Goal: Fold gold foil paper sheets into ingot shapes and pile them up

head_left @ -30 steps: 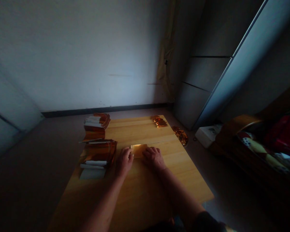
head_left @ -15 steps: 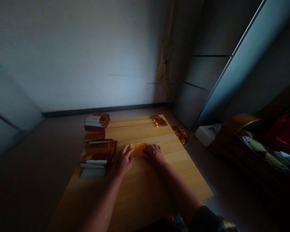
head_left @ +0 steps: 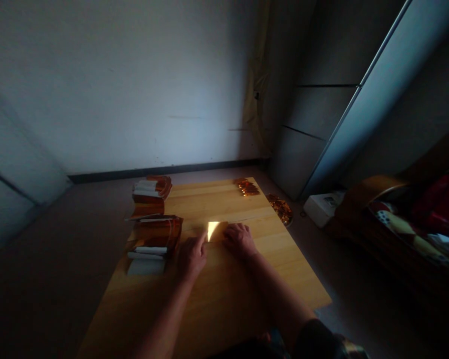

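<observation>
Working one gold foil sheet point(head_left: 217, 231) at the middle of the wooden surface point(head_left: 224, 284), you have your right grip point(head_left: 239, 241) resting on its right end, though whether it presses or pinches you cannot tell. Your left grip point(head_left: 192, 258) is loose and empty, its index finger point(head_left: 201, 240) stretched toward the sheet's left edge. Two stacks of foil packets point(head_left: 155, 234) stand at the left, and crumpled foil point(head_left: 246, 187) lies at the far end, so some pieces look done, with many left.
</observation>
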Tool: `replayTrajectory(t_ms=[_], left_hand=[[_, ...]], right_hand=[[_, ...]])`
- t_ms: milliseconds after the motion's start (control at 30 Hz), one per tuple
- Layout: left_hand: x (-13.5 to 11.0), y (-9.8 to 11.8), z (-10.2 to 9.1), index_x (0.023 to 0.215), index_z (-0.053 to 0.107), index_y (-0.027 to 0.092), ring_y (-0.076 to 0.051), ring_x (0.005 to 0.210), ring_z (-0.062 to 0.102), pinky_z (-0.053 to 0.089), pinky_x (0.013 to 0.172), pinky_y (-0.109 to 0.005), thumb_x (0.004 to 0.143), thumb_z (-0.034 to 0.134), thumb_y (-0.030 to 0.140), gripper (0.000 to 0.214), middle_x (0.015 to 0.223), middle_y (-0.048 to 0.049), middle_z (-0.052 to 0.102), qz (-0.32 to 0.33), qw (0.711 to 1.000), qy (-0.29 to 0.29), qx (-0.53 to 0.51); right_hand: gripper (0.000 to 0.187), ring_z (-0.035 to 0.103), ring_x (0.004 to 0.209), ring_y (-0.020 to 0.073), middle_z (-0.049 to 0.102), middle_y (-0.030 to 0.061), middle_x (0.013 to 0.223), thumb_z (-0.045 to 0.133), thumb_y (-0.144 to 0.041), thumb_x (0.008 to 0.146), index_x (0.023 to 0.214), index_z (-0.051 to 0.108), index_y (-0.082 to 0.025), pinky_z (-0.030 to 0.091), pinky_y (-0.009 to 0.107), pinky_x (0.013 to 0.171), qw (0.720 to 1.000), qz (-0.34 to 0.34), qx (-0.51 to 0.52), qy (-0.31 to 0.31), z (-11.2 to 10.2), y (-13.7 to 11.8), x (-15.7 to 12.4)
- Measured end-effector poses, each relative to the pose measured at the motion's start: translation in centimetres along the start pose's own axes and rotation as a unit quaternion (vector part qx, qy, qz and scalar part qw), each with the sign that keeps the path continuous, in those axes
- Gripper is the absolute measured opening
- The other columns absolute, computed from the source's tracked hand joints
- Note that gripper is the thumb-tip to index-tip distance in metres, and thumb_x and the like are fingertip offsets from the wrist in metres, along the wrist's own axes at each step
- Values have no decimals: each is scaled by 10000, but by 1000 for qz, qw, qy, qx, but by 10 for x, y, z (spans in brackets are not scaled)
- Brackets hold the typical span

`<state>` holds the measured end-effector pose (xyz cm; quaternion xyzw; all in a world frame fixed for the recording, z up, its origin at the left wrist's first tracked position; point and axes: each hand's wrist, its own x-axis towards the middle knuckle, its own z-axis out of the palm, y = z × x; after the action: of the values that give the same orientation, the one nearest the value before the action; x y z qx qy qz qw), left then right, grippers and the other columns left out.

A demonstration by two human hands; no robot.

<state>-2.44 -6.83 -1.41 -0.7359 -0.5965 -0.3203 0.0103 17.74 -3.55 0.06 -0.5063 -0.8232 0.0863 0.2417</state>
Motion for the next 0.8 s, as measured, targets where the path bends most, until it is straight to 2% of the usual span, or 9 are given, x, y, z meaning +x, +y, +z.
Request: replayTrajectory(t_ms=[233, 400, 533, 633, 700, 800], left_hand=[[-1, -4, 7, 1293, 468, 244, -153, 819, 608, 505, 781, -305, 742, 445, 60, 581, 910, -28, 665, -59, 989, -5, -138], [4, 6, 9, 1343, 412, 242, -122, 736, 587, 496, 716, -258, 732, 428, 14, 653, 869, -16, 646, -127, 983, -9, -132], [15, 8, 9, 1204, 575, 253, -147, 873, 570, 469, 801, -264, 742, 442, -1, 544, 935, -38, 622, -80, 994, -45, -58], [19, 4, 12, 1099, 651, 252, -158, 860, 560, 468, 793, -264, 771, 473, 49, 426, 892, -40, 601, -56, 996, -73, -13], [19, 2, 14, 1065, 669, 256, -165, 883, 554, 469, 808, -269, 786, 490, 87, 373, 923, -47, 591, -41, 997, -57, -1], [16, 2, 13, 960, 706, 251, -197, 1018, 524, 454, 885, -302, 793, 509, 117, 291, 1092, -71, 567, -26, 999, -8, 18]], right_hand=[[233, 481, 1011, 223, 607, 25, 1151, 644, -334, 787, 1013, 654, -276, 318, 356, 872, 1000, -3, -4, -1, -4, -4, -1], [255, 470, 1029, 213, 593, 28, 1174, 597, -374, 827, 1059, 640, -277, 311, 348, 884, 1000, 3, -21, -19, -2, -3, 0], [292, 462, 1048, 209, 584, 35, 1187, 587, -402, 835, 1098, 622, -280, 303, 340, 901, 999, 2, -32, -24, -2, -3, 0], [292, 465, 1036, 203, 593, 31, 1157, 597, -408, 828, 1090, 619, -280, 303, 332, 897, 999, 5, -34, -21, -2, -4, 0], [279, 469, 1023, 198, 599, 30, 1127, 604, -401, 824, 1074, 619, -277, 302, 327, 892, 999, 6, -37, -24, -2, -5, 0], [256, 470, 1016, 196, 593, 34, 1122, 598, -392, 830, 1054, 619, -270, 299, 325, 885, 999, 0, -45, -21, -4, -8, -1]])
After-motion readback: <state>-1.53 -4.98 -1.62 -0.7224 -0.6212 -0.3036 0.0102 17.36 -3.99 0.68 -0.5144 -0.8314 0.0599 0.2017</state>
